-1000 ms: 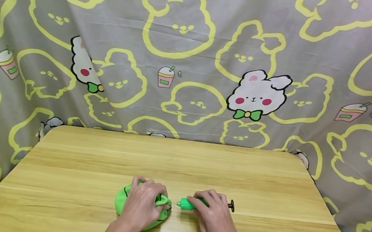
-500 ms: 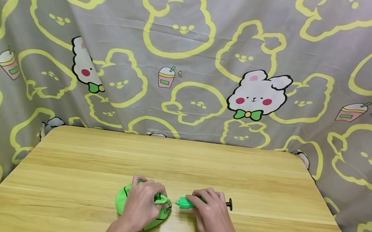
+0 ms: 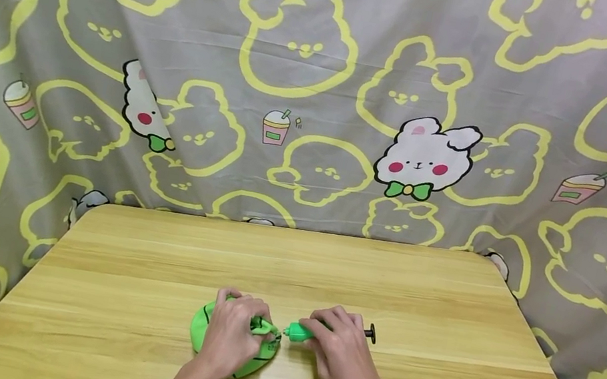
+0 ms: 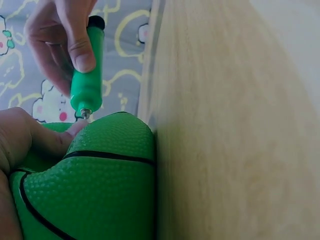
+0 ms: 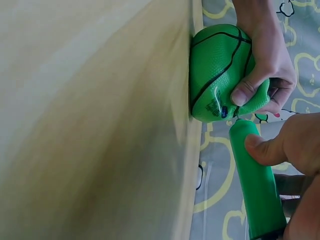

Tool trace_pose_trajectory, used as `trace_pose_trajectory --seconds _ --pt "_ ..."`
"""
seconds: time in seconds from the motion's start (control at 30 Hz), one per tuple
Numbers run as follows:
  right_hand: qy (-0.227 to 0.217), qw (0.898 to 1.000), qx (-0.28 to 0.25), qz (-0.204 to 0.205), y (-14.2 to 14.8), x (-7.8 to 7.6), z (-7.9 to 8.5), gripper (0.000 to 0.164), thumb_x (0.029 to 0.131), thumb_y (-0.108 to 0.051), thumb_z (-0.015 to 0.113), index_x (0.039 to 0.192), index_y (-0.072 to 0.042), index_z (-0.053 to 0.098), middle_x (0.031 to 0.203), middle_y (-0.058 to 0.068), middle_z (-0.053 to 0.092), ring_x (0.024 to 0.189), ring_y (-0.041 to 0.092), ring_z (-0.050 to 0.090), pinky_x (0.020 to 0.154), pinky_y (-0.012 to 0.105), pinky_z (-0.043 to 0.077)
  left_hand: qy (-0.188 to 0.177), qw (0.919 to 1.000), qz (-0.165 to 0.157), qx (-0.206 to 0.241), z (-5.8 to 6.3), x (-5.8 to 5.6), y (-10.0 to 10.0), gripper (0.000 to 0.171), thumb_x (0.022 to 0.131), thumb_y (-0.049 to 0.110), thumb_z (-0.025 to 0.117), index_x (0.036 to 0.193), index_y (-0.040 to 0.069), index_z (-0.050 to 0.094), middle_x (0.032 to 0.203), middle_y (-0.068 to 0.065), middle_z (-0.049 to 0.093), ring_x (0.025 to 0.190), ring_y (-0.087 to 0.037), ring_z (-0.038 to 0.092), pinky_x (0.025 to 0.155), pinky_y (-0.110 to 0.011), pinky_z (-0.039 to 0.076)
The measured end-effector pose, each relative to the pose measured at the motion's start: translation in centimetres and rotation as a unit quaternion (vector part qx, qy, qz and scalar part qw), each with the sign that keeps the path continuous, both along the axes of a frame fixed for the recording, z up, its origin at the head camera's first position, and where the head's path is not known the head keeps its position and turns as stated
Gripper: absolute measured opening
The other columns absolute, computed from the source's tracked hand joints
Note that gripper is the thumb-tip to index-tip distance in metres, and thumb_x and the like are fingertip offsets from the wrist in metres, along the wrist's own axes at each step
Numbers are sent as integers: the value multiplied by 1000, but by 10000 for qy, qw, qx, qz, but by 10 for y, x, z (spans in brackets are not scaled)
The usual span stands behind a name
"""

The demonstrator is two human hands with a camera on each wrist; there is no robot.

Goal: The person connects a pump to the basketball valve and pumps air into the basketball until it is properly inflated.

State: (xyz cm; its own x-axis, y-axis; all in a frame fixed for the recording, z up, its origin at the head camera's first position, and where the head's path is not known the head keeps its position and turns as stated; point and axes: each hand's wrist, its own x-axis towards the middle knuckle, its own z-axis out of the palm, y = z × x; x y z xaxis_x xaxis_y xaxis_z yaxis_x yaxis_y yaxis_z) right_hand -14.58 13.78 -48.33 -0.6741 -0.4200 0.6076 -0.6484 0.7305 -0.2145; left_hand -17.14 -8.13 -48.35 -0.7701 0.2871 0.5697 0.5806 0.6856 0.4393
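Note:
A soft, partly deflated green ball (image 3: 201, 327) with black seams, like a small basketball, rests on the table. My left hand (image 3: 231, 336) grips it from above, pinching a fold of its skin near the right end. In the right wrist view the ball (image 5: 217, 70) shows a dark printed mark beside the thumb. My right hand (image 3: 339, 348) holds a green hand pump (image 3: 300, 332) with a black handle (image 3: 371, 333), pointed left. Its metal needle (image 4: 85, 114) is at the pinched part of the ball; whether the tip is inside cannot be told.
The wooden table (image 3: 157, 258) extends around both hands. Behind it and at its sides hangs a grey curtain (image 3: 342, 108) with yellow outlines and white cartoon animals.
My right hand has moved the pump a little left, so the needle has closed the gap to the ball. My left hand keeps its grip on the ball.

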Motion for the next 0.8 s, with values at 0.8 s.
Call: trace_pose_trajectory --seconds 0.8 --pt "-508 9987 -25 -4 -18 -4 0 26 81 -15 84 106 -16 78 102 -5 73 94 12 61 78 34 41 169 9998 -120 81 -4 -1 -2 42 50 -9 92 62 20 64 65 12 65 62 -4 59 89 -46 40"
